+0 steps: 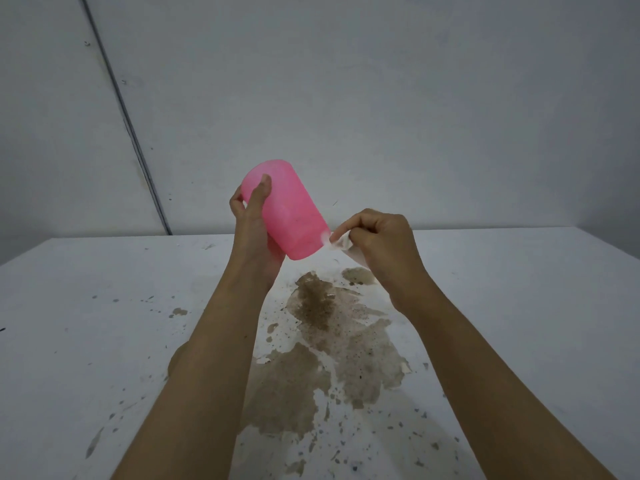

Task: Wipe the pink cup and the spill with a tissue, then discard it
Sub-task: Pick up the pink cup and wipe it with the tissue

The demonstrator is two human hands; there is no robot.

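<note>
Curling round the pink cup (289, 213), the fingers (237, 202) of the left hand (254, 237) are clasping its upper end from the 9 o'clock side, and I am seeing the thumb lying across that same end. The palm is cradling the cup's lower part. The cup is hanging in the air above the table (86, 306), tilted, with one end pointing to about 11 o'clock and the other to about 5 o'clock. I cannot tell which end is the mouth.

At 3 o'clock from the cup, the right hand (381, 244) is curling its fingers and pinching a crumpled white tissue (341, 242) between thumb and fingertips. The tissue's leading edge is touching the cup's lower end, and that spot is looking blurred on my feed. The rest of the tissue is bunching under the right palm.

Both forearms are reaching in from 6 o'clock, bare.

Below the hands, a brown spill (329, 341) is lying on the white table, spreading from just under the cup toward 6 o'clock, with dark specks in it. Small splashes are scattering around it, one blot (178, 311) sitting apart at 9 o'clock. Behind the table, a pale grey wall (346, 98) is filling the 12 o'clock half, with a dark slanting seam (128, 116) at 10 o'clock.
</note>
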